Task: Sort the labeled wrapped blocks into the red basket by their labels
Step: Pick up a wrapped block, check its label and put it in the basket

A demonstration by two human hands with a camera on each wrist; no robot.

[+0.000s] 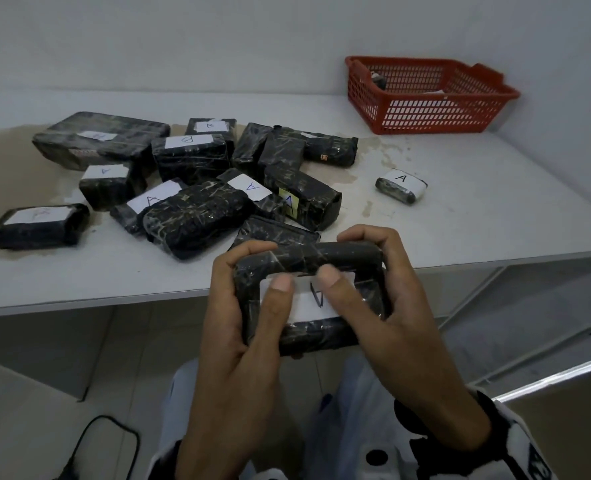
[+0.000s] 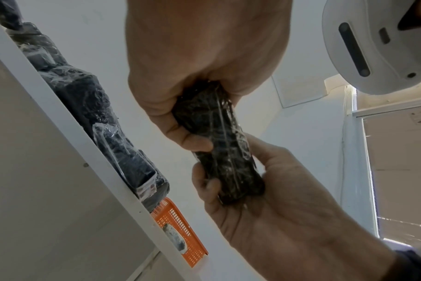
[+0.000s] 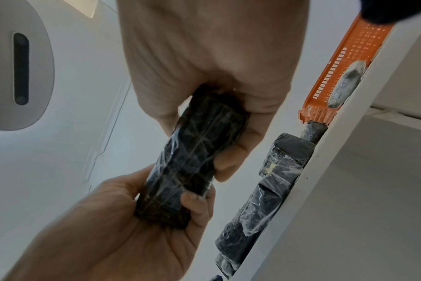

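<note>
Now both hands point(image 1: 308, 327) around block point(image 1: 308, 258)

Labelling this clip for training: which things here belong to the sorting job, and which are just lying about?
Job: held block, left hand, right hand, pile of blocks, lone A block, red basket.
Lying about: black cable.

left hand point(image 1: 238, 306): fingers curled, thumb on top | right hand point(image 1: 387, 306): fingers curled, thumb on top | hands side by side
</note>
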